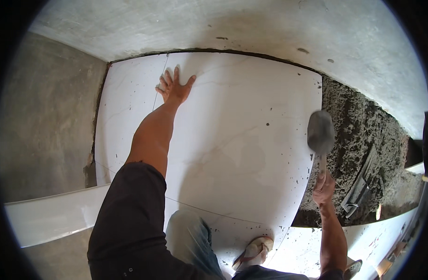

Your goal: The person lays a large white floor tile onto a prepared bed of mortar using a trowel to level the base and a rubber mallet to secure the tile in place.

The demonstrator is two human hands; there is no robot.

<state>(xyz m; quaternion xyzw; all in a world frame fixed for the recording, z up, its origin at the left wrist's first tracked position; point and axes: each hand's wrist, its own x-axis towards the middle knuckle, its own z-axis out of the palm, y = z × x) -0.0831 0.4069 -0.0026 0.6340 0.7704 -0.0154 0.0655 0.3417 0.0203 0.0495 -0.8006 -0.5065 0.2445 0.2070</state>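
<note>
My left hand (175, 88) lies spread on a large white tile (237, 140) with faint veining, close to the seam with a narrower white tile (125, 98) on its left. My right hand (323, 188) is wrapped round the handle of a mallet (321, 132). Its dark, rounded head is over the tile's right edge; I cannot tell whether it touches. Right of that edge spreads rough grey mortar (358, 126). A flat metal trowel (356, 193) rests on the mortar, to the right of my right hand.
A grey plastered wall (251, 28) runs along the far side, and another (55, 116) stands at the left. My sandalled foot (255, 252) is on the near tiles. Dark crumbs dot the tiles. A white tile strip (60, 214) sits at the lower left.
</note>
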